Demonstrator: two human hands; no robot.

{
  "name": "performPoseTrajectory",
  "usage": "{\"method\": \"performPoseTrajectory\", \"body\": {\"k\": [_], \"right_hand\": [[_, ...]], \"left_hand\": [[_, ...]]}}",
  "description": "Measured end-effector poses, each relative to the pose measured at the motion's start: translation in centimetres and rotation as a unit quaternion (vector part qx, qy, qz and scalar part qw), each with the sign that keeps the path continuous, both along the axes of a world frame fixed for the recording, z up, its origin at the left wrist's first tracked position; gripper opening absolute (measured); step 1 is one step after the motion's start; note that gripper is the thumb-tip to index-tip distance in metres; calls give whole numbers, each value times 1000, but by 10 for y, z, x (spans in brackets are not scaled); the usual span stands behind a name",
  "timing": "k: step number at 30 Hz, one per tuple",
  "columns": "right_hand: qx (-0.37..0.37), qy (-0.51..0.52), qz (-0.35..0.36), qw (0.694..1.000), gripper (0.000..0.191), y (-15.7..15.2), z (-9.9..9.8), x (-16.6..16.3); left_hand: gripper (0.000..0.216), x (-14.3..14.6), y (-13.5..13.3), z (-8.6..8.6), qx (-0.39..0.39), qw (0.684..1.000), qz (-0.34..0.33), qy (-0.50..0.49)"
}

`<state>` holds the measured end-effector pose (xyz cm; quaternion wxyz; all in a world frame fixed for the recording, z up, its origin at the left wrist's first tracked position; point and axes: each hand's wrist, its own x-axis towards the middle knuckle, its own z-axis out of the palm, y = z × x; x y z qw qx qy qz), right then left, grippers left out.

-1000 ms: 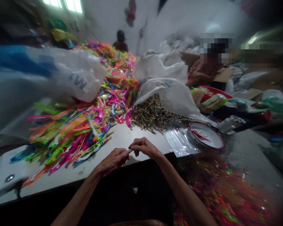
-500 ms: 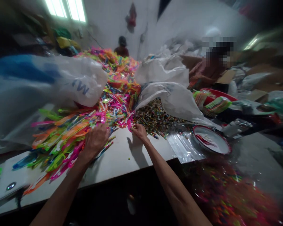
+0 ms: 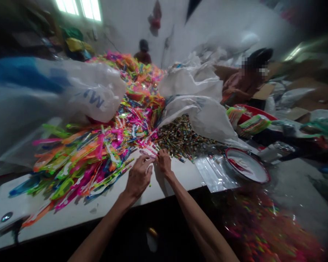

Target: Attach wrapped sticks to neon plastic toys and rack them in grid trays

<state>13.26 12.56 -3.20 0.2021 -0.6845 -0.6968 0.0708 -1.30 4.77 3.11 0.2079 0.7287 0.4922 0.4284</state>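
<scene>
My two hands meet over the white table. A thin pinkish plastic piece runs between the fingertips; its exact kind is too blurred to tell. My left hand is curled with its fingertips on this piece, thumb toward the right. My right hand pinches the piece's right end, fingers closed. To the left spreads a heap of bright neon plastic pieces, long and flat. Just beyond my right hand lies a pile of short, multicoloured cylindrical pieces.
A large translucent sack bulges at left, and a white sack lies behind the cylinder pile. Clear plastic bags and a red-rimmed plate stand at right. Another person sits behind; a bag of bright pieces is below right.
My left hand has left the neon heap and moved right to meet my right hand. My right hand has shifted slightly right and down, with the pinkish piece now between both.
</scene>
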Motion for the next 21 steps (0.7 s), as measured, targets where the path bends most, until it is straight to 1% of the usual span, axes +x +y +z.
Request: {"method": "performPoseTrajectory", "body": {"k": [1, 2, 4, 5, 6, 8, 9, 10, 11, 12, 13, 14, 16, 17, 18, 19, 20, 21], "right_hand": [[7, -2, 0, 1000, 16, -4, 2, 3], [17, -2, 0, 1000, 16, -9, 4, 5], [36, -3, 6, 999, 16, -25, 8, 4], [42, -5, 17, 999, 18, -36, 9, 2], [42, -8, 36, 998, 19, -47, 10, -1], [27, 3, 89, 996, 21, -69, 6, -6], [16, 30, 114, 993, 20, -78, 4, -8], [3, 78, 128, 989, 18, -84, 0, -8], [-15, 145, 124, 982, 15, -88, -3, -7], [-39, 228, 101, 968, 12, -88, -5, -4], [-71, 318, 62, 944, 11, -86, -6, 0], [-104, 406, 17, 908, 15, -81, -7, 5], [-158, 554, -59, 815, 25, -72, -3, 16], [-175, 609, -75, 770, 26, -68, 1, 20], [-188, 649, -77, 733, 27, -65, 5, 24], [-199, 675, -69, 707, 29, -64, 9, 26], [-211, 689, -57, 691, 34, -64, 13, 27], [-225, 693, -45, 683, 40, -66, 16, 26]], "left_hand": [[21, 10, 1, -8, -61, 996, -12, -71], [21, 18, 4, -16, -130, 981, -7, -146], [33, 27, 15, -30, -249, 927, 33, -278], [39, 29, 21, -36, -283, 901, 55, -324], [43, 29, 27, -40, -297, 884, 70, -356], [45, 25, 35, -46, -283, 872, 91, -388], [44, 21, 37, -47, -274, 867, 105, -404], [44, 17, 37, -46, -266, 861, 120, -417], [44, 12, 35, -45, -262, 858, 129, -423], [44, 6, 32, -43, -264, 858, 126, -422], [46, 1, 27, -41, -273, 861, 110, -415], [48, -3, 22, -39, -288, 865, 80, -403], [51, -9, 9, -36, -333, 865, 3, -375], [50, -9, 3, -34, -354, 860, -34, -365], [47, -9, -2, -34, -373, 852, -61, -361], [44, -7, -7, -33, -390, 844, -79, -361], [42, -4, -11, -33, -406, 835, -89, -361], [39, -1, -15, -33, -423, 826, -94, -360]]}}
